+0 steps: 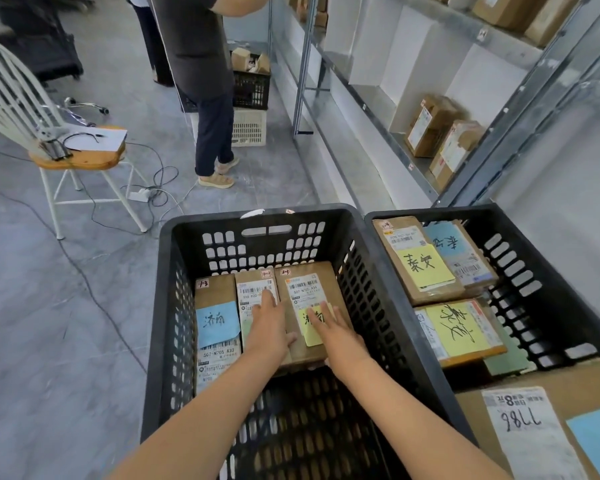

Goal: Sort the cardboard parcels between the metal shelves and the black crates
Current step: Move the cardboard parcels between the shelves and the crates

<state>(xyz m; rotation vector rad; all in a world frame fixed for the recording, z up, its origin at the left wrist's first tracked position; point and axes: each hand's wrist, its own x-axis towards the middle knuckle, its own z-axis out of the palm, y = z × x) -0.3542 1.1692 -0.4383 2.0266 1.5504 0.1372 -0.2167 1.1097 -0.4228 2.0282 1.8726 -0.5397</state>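
Three cardboard parcels lie side by side at the far end of the left black crate [174,306]. The left parcel [217,299] carries a blue note. My left hand [269,327] lies flat on the middle parcel [255,289], thumb at the near edge of the right one. My right hand [333,332] rests on the right parcel [309,289], over its yellow note, fingers spread. The right black crate [551,271] holds several parcels with yellow and blue notes. Metal shelves [413,161] on the right hold two parcels [440,133].
Another person [201,81] stands at the shelves ahead, beside a black crate [252,88] stacked on a white one. A white chair [66,154] with cables stands at left. A large parcel [534,431] lies at the lower right corner.
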